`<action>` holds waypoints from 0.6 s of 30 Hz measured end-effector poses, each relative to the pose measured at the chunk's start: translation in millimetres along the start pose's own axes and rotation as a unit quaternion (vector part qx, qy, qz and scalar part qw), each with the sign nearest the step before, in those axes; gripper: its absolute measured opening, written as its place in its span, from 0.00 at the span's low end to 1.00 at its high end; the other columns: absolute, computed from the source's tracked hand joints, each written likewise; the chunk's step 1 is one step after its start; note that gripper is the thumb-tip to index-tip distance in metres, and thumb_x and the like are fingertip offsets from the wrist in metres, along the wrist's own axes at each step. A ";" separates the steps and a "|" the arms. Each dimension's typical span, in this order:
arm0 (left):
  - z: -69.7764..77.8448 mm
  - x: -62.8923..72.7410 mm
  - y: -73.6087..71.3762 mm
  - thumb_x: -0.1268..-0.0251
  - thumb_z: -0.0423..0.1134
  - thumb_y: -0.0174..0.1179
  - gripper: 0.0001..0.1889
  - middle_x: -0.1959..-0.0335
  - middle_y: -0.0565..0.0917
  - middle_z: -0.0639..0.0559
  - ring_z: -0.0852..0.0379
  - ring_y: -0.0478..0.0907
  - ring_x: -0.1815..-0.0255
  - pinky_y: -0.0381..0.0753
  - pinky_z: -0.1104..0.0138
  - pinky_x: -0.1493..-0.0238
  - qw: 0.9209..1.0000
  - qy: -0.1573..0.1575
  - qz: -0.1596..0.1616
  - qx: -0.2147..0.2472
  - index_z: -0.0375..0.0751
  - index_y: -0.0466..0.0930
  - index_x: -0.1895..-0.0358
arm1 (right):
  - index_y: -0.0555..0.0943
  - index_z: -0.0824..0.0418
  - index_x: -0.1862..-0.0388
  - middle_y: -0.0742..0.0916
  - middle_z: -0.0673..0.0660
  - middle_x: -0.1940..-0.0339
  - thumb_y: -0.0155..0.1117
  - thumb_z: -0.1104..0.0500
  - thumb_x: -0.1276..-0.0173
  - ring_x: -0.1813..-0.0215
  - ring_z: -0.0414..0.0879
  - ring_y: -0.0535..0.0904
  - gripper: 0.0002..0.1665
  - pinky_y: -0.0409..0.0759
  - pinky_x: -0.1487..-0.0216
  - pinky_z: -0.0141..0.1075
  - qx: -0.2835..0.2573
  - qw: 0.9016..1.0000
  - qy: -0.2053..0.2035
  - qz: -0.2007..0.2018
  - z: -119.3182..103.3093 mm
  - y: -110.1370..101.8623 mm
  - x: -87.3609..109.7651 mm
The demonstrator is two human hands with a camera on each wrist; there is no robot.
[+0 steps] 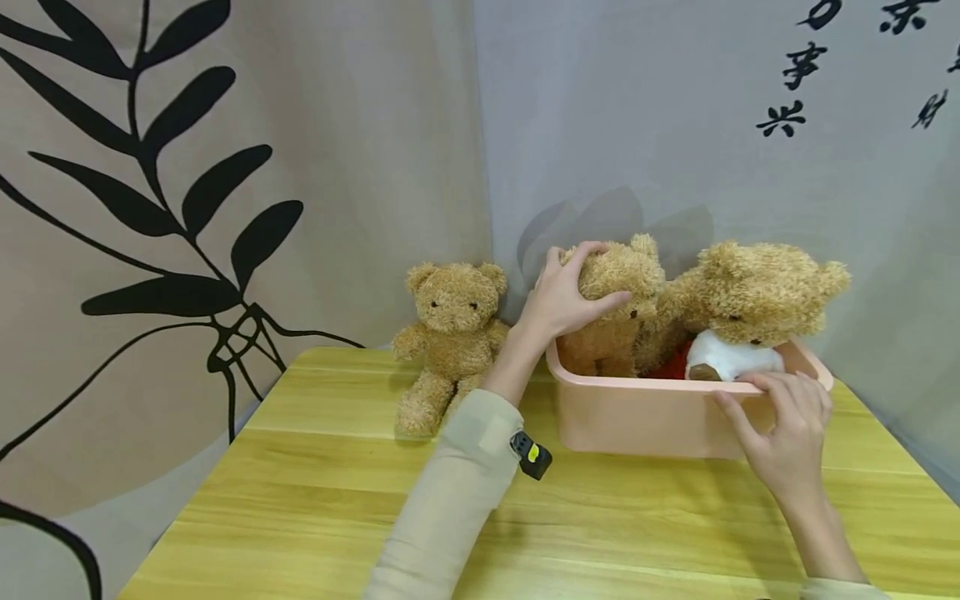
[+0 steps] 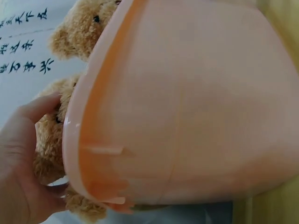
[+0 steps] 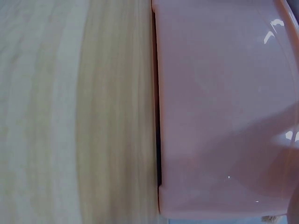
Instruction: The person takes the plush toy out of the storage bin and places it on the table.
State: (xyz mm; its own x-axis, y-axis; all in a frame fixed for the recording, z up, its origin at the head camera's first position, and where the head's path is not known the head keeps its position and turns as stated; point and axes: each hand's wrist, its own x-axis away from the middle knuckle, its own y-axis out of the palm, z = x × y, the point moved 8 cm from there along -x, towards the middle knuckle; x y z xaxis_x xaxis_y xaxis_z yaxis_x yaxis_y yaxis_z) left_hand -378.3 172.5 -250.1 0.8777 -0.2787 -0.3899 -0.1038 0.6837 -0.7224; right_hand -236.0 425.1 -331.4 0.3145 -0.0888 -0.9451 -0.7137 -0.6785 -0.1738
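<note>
A pink plastic storage box (image 1: 645,417) stands on the table with two tan teddy bears in it. At its left end, my left hand (image 1: 558,296) grips the head of one teddy bear (image 1: 626,271), fingers over the top and thumb across the front. The other teddy bear (image 1: 765,279), in white and red clothing, leans at the right end. My right hand (image 1: 791,433) holds the front rim near the right corner, fingers over the edge and thumb against the outer wall. In the right wrist view the box's wall (image 3: 224,116) fills most of the right side.
A third teddy bear (image 1: 453,329) sits on the table left of the box, partly behind my left forearm. The wooden table (image 1: 300,500) meets curtains (image 1: 660,100) at the back, one with black leaves, one with black characters.
</note>
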 end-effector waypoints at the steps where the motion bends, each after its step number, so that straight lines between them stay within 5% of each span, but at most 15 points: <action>1: -0.1 0.7 1.6 0.45 0.71 0.66 0.40 0.33 0.64 0.47 0.47 0.73 0.44 0.81 0.56 0.59 1.000 -0.002 0.000 0.001 0.70 0.63 0.29 | 0.82 0.74 0.65 0.83 0.69 0.66 0.62 0.28 0.35 0.46 0.33 0.68 0.45 0.54 0.32 0.42 0.001 1.000 0.000 0.000 0.0 -0.1 0.2; 5: 3.5 3.2 6.2 0.51 0.69 0.72 0.40 0.37 0.69 0.53 0.51 0.75 0.44 0.81 0.56 0.55 1.000 0.009 0.001 0.007 0.63 0.65 0.36 | 0.83 0.74 0.65 0.83 0.69 0.66 0.62 0.28 0.35 0.50 0.43 0.72 0.45 0.54 0.32 0.43 0.005 1.000 -0.002 0.001 -0.4 0.0 0.3; 10: 11.3 6.2 8.6 0.51 0.54 0.78 0.35 0.45 0.75 0.58 0.55 0.76 0.48 0.75 0.55 0.44 0.999 0.041 0.003 0.009 0.55 0.64 0.45 | 0.82 0.74 0.65 0.83 0.69 0.66 0.62 0.28 0.35 0.54 0.58 0.71 0.45 0.54 0.32 0.42 0.005 1.000 -0.003 0.006 -0.7 -0.2 0.2; 18: 19.5 15.2 8.1 0.53 0.48 0.78 0.49 0.30 0.71 0.53 0.52 0.73 0.34 0.60 0.51 0.29 0.998 0.055 0.004 -0.001 0.57 0.63 0.24 | 0.82 0.74 0.65 0.83 0.69 0.66 0.62 0.28 0.35 0.55 0.61 0.71 0.45 0.54 0.32 0.43 0.007 1.000 -0.006 0.003 0.6 1.1 0.9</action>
State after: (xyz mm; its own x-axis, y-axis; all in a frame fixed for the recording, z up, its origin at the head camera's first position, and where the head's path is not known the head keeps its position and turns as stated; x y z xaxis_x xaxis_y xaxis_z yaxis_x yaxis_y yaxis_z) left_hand -356.6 186.9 -250.8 0.8206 -0.3456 -0.4552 -0.1106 0.6853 -0.7198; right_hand -236.9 424.7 -332.6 0.3026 -0.0846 -0.9494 -0.7241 -0.6681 -0.1713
